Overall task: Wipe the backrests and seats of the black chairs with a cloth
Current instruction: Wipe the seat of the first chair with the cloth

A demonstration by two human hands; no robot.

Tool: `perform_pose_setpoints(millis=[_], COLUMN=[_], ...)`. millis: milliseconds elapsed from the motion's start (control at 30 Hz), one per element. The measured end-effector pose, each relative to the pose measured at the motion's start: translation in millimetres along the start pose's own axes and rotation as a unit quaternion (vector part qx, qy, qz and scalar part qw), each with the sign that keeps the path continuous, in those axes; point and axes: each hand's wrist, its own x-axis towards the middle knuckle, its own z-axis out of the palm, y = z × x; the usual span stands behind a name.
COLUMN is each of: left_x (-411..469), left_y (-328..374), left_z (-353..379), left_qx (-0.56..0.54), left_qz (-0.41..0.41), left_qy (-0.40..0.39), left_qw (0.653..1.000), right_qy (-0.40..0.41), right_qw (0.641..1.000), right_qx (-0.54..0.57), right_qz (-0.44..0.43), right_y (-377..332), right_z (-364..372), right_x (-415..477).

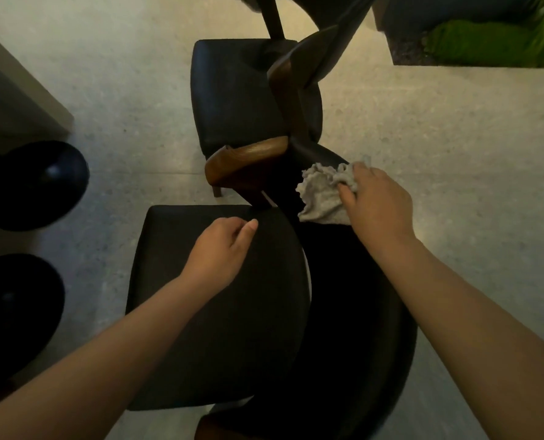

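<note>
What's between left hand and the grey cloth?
Head view: corner of the near chair's black seat, then its curved black backrest, where the crumpled grey cloth rests.

A pale speckled floor (423, 138) carries everything here. Two black chairs stand on it in a row: the near chair (175, 312) below, the far chair (232, 90) just beyond it, both with wooden frames. To the left sit two round black bases (35, 185) – well apart from the chairs. A pale block (16, 100) stands at upper left, a dark planter (404, 55) with greenery at upper right.
</note>
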Motion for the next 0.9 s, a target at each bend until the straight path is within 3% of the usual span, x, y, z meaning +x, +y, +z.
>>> perform_pose_setpoints(millis=[400,633,900], left_x=[-48.2,-83.5,-134.6], left_y=[-13.9,-39.4,-60.1], left_z=[18.7,15.8,8.5], left_qx=[0.056,0.081,0.104], left_qz=[0.037,0.037,0.008], left_qy=[-0.128,-0.186,-0.200], left_qw=[0.989,0.979,0.974], right_qy=[0.039,0.032,0.022], right_qw=[0.975,0.954,0.936], right_qx=[0.081,0.084,0.093], right_qz=[0.202,0.286,0.340], right_y=[17.3,-2.6,-39.3], right_z=[-8.1,-6.9,-5.1], right_x=[-128.4,-195.2,-255.4])
